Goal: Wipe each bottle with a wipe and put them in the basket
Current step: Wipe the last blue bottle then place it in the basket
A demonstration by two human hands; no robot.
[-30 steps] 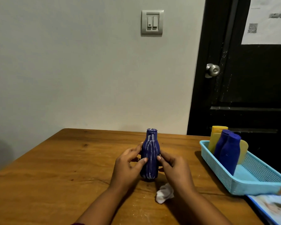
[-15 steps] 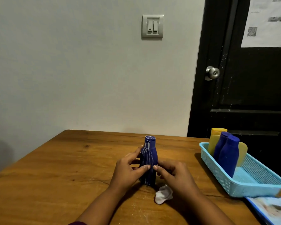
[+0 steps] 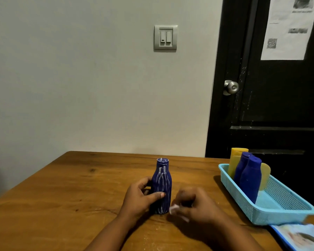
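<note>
Two bare forearms (image 3: 114, 230), bare left hand (image 3: 140, 198) with a short thumbnail (image 3: 162, 194), bare right hand (image 3: 198, 205) blurred

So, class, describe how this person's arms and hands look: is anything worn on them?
The left hand and right hand are bare: no gloves, rings, watch or bracelet visible. The left forearm and right forearm are uncovered to the frame's edge, with no sleeve showing. The right hand is blurred, so small jewellery could be missed.

Wooden table (image 3: 62, 205), grey wall (image 3: 80, 78) w/ light switch (image 3: 165, 38) far centre, black door (image 3: 272, 105) far right, metal knob (image 3: 231, 87), printed sheet (image 3: 290, 28) w/ QR code on door, blue-edged printed pack (image 3: 301, 236) near right corner.
</note>
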